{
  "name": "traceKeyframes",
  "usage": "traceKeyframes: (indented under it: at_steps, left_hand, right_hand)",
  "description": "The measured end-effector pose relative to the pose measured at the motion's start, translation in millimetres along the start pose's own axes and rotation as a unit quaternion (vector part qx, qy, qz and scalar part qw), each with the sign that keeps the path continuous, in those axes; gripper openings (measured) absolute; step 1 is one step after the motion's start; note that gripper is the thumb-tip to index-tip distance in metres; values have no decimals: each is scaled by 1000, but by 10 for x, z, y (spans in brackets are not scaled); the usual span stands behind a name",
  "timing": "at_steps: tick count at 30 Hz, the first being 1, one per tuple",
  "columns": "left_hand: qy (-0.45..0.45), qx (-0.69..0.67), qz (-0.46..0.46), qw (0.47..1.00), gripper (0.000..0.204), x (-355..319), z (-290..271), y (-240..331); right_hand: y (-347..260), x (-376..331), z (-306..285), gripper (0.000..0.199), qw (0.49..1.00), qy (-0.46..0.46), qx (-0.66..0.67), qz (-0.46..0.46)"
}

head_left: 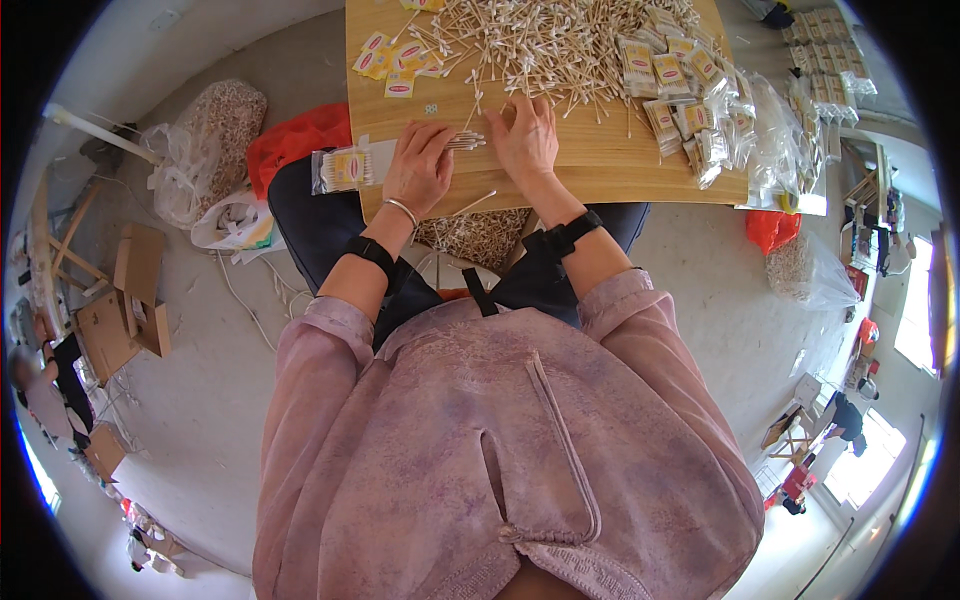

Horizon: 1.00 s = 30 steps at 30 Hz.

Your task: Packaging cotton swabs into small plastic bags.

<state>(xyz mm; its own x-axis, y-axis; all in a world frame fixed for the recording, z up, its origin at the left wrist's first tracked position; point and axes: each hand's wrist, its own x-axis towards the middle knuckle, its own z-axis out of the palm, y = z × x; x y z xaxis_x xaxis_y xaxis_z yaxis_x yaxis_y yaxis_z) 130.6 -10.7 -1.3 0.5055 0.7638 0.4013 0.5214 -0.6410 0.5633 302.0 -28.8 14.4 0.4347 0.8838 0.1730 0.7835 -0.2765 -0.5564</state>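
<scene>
My left hand (420, 165) is closed around a small bundle of cotton swabs (466, 140), whose white tips point to the right, low over the wooden table. Just right of the bundle, my right hand (527, 142) rests at the near edge of the swab pile, fingers bent with a gap between thumb and forefinger. I see nothing held in it. A loose pile of cotton swabs (540, 45) spreads across the far side of the table. One single swab (474, 203) lies at the table's near edge, between my wrists.
Filled swab packets (690, 95) are heaped at the table's right; one packet (343, 170) lies beside my left forearm. Yellow cards (398, 62) sit far left on the table (600, 165). More swabs (470, 240) lie below its near edge. A swab bag (215, 130) stands on the floor at left.
</scene>
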Motion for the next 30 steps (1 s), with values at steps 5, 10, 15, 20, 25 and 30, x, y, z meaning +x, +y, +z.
traceKeyframes:
  at_steps: [5, 10, 15, 20, 25, 30]
  left_hand:
    - [8, -14, 14, 1000, 26, 2, 15, -6]
    - [8, -13, 27, 1000, 26, -1, 26, -15]
    - [3, -28, -27, 999, 34, -17, 7, 34]
    - [19, 36, -6, 999, 38, 11, 25, 33]
    - [-3, 12, -15, 1000, 37, -1, 3, 54]
    - [-17, 24, -13, 999, 32, -29, 16, 12]
  right_hand:
    - [-190, 30, 25, 34, 999, -35, -32, 15]
    - [-150, 46, 194, 26, 999, -33, -21, -19]
    - [-19, 35, 214, 8, 993, -15, 32, -115]
    - [-47, -54, 186, 8, 982, -49, 54, -175]
    - [-13, -8, 66, 14, 999, 0, 19, -51]
    - [-33, 110, 22, 24, 999, -29, -11, 31]
